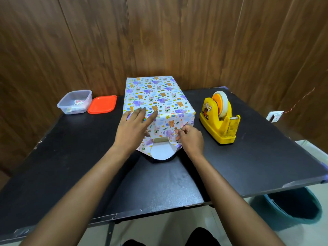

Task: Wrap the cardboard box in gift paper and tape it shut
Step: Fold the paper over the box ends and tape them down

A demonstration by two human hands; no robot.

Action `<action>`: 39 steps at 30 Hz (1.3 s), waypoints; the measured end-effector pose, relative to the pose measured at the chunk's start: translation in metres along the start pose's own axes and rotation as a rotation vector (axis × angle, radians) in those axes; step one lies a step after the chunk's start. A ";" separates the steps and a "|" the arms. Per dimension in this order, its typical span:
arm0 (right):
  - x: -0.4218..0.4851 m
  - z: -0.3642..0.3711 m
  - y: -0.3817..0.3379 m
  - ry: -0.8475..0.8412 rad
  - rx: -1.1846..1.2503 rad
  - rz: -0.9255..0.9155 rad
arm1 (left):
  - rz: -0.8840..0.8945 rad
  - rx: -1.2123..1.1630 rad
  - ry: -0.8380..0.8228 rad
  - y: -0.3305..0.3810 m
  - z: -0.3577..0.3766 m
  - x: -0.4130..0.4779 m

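A black desk [71,166] is set against a wood-panelled wall, and the work is laid out along its far half. The cardboard box [160,139] stands in the middle of that half. It is almost wholly covered by the animal-print gift paper [156,93], and bare card is seen only in a small gap at the near end. That end is judged to be the one not yet closed. A teal bucket [292,205] is seen on the floor below the desk's right corner.

A yellow tape dispenser [220,125] is placed to the right of the box, well apart from it, presumably so that tape can be taken by the right hand once the folds are made. A clear plastic tub [74,102] and its orange lid [102,104] are set aside at the far left.

The left hand [134,125] is laid flat on the box's top near the front edge. Its grip is released and the fingers are straight, so the box and top sheet are pinned against shifting. The right hand [190,139] is held low at the near right corner. Its grip is clenched in a pinch on the paper's side fold, which is apparently being creased inward. The bottom flap [159,151] lies white side up on the desk, not yet raised.
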State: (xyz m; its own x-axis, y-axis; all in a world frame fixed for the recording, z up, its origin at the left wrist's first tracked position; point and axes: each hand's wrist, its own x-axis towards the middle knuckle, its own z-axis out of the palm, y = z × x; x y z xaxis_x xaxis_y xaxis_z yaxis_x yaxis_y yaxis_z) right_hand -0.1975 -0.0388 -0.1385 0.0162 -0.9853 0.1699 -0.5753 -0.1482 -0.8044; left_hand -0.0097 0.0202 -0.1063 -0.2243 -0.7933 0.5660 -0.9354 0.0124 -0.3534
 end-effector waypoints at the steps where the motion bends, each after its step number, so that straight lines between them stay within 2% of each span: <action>1: 0.001 -0.001 0.000 0.001 -0.069 -0.018 | 0.002 -0.002 -0.006 0.000 0.000 0.000; 8: 0.001 -0.020 0.001 0.029 -0.466 -0.242 | 0.019 0.021 -0.024 -0.001 -0.001 0.002; 20: -0.009 -0.039 -0.006 -0.040 -0.428 -0.236 | 0.188 0.191 -0.113 0.000 -0.013 0.008; 22: -0.014 -0.053 -0.012 0.028 -0.350 -0.240 | 0.198 0.198 -0.126 0.000 -0.012 0.009; 25: -0.010 -0.090 -0.020 0.291 -0.278 -0.234 | 0.195 0.185 -0.129 0.000 -0.012 0.009; 27: 0.001 -0.115 -0.019 0.438 -0.343 -0.208 | 0.197 0.188 -0.143 0.001 -0.013 0.010; 28: 0.010 -0.126 -0.016 0.444 -0.420 -0.154 | 0.198 0.186 -0.155 0.001 -0.014 0.010; 30: 0.031 -0.140 -0.006 0.296 -0.484 0.059 | 0.192 0.186 -0.176 0.002 -0.014 0.010; 31: 0.039 -0.144 -0.001 0.169 -0.402 0.186 | 0.186 0.182 -0.184 0.002 -0.014 0.009; 33: 0.053 -0.151 0.004 -0.001 -0.080 0.340 | 0.180 0.166 -0.194 0.003 -0.016 0.011; 35: 0.059 -0.156 0.003 -0.019 0.182 0.392 | 0.180 0.154 -0.197 0.003 -0.016 0.011; 39: 0.058 -0.158 0.000 0.032 0.260 0.389 | 0.178 0.142 -0.176 0.003 -0.017 0.011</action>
State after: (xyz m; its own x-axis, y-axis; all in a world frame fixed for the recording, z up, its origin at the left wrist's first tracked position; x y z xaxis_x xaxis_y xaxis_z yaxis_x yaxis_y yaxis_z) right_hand -0.3260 -0.0822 -0.0392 -0.1879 -0.9694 -0.1579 -0.3096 0.2110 -0.9272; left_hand -0.0199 0.0223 -0.0886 -0.3194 -0.8800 0.3515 -0.8350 0.0859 -0.5436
